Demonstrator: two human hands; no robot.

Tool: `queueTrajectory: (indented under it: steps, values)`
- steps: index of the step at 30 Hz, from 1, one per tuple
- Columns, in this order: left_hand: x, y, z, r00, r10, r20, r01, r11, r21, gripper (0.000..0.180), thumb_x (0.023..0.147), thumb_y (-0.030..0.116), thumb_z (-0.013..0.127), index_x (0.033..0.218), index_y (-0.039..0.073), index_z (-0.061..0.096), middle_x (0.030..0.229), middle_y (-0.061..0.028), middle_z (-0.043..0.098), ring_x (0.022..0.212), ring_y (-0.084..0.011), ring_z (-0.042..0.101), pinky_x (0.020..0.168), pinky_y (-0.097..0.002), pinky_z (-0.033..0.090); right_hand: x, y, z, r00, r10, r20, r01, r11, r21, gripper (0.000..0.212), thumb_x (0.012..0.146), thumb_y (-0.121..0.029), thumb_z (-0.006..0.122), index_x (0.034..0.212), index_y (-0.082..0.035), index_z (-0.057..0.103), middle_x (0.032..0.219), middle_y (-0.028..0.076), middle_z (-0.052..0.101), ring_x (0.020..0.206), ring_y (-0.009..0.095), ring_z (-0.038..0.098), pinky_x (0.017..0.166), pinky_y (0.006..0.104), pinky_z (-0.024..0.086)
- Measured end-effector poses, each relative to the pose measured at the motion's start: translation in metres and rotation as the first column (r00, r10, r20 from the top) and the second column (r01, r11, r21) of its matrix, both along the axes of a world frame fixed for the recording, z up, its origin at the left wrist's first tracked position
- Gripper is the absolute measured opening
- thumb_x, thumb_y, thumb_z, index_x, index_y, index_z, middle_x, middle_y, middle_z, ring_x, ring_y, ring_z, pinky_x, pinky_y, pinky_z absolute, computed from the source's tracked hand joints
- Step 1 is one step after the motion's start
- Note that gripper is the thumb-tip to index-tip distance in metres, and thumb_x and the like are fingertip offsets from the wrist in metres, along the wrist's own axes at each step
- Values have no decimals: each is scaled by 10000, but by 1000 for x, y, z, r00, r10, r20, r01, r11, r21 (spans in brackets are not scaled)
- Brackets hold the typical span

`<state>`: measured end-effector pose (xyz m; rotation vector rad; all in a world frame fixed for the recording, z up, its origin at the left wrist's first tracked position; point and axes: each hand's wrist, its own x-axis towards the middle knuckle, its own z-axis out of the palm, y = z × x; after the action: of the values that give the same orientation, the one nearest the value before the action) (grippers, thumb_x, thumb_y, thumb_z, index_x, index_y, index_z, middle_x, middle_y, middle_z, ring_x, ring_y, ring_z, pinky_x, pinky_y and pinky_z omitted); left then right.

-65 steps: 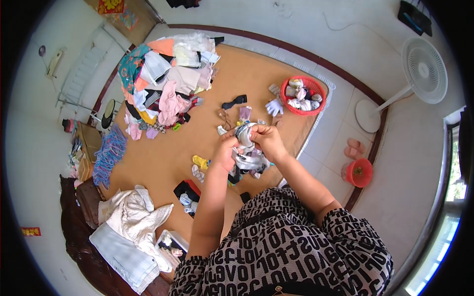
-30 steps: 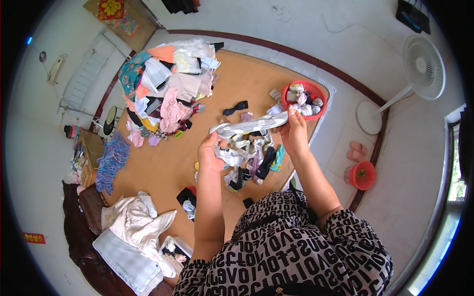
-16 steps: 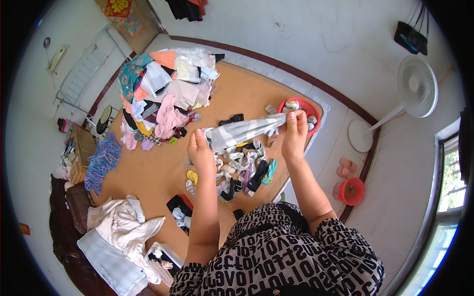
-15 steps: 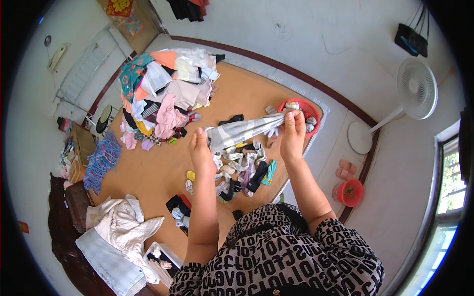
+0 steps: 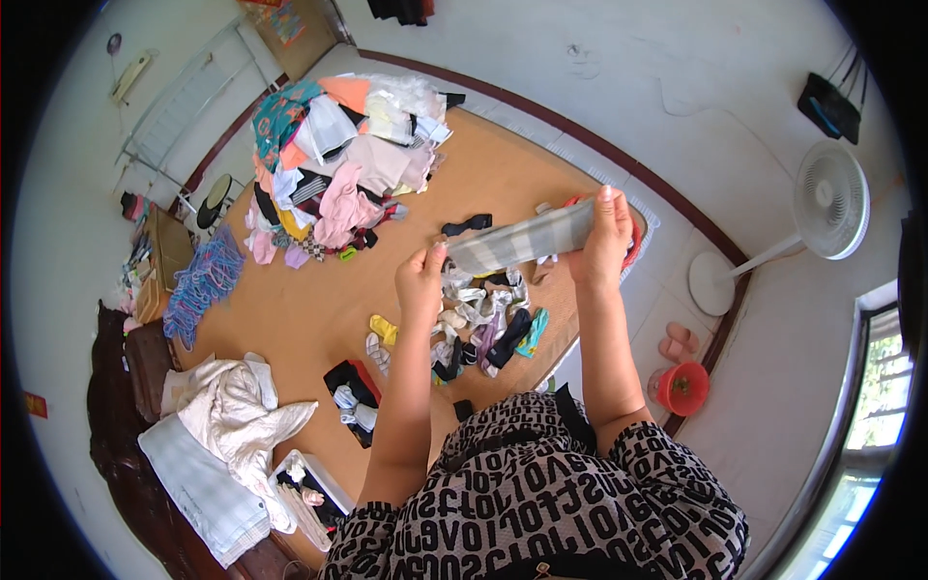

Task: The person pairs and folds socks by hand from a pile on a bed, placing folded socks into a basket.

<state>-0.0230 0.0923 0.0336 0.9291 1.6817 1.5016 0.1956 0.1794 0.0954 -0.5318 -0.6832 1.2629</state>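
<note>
In the head view, both hands were raised over a bed covered by a tan mat (image 5: 319, 319). The left hand (image 5: 422, 280) was closed on the lower-left end of a grey-and-white striped sock (image 5: 522, 239), thumb and fingers pinched tight; the right hand (image 5: 601, 237) was closed on its upper-right end, fingers wrapped over the edge. The sock was stretched flat between them, slanting up toward two o'clock, held clear of the mat.

Just below the sock, at about six o'clock from it, lay a loose heap of socks (image 5: 478, 324) in white, black, purple and teal, with a yellow sock (image 5: 384, 330) at its nine o'clock side. A black sock pair (image 5: 467, 224) lay on the mat at ten o'clock from the left hand.

Behind the right hand, at its three o'clock, the rim of a red basin (image 5: 633, 246) showed; what it held was hidden by the hand and sock. A second, smaller red basin (image 5: 682, 388) stood on the floor at five o'clock from the right hand, beside pink slippers (image 5: 681, 340); its contents could not be made out.

At eleven o'clock a large pile of mixed clothes (image 5: 338, 164) covered the far end of the mat. A bundle of blue hangers (image 5: 201, 285) lay at nine o'clock, and white garments (image 5: 237, 416) at seven o'clock. A white standing fan (image 5: 826, 200) stood at two o'clock.
</note>
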Motion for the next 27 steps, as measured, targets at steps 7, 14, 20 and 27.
queueTrajectory:
  steps: [7,14,20,27]
  values:
    - [-5,1,23,777,-57,627,-14,994,107,212,866,311,595,785,116,579,674,51,508,527,-51,337,478,-196,273,11,0,10,990,-122,-77,122,993,-6,198,901,-236,543,772,-103,475,676,-9,504,574,96,505,534,258,471]
    - [1,2,26,665,-258,701,169,966,196,246,864,337,583,808,103,533,725,7,524,518,-65,335,453,-213,299,8,-6,11,993,-57,-104,57,998,-4,177,895,-237,557,785,-110,500,694,-29,501,589,68,476,537,231,442]
    - [26,-4,68,291,-569,769,403,802,440,264,916,287,502,871,43,594,1027,-142,636,520,-23,385,466,-181,317,-15,-9,-18,963,241,118,-236,970,-56,76,868,-142,591,818,-87,576,750,-40,559,623,54,491,555,194,401]
    - [9,-4,32,997,60,-52,-53,992,111,323,917,321,509,837,21,597,656,19,512,544,-51,406,492,-227,346,8,6,4,991,-133,28,134,990,-37,137,855,-145,617,762,-80,540,653,-27,525,530,46,455,474,197,394]
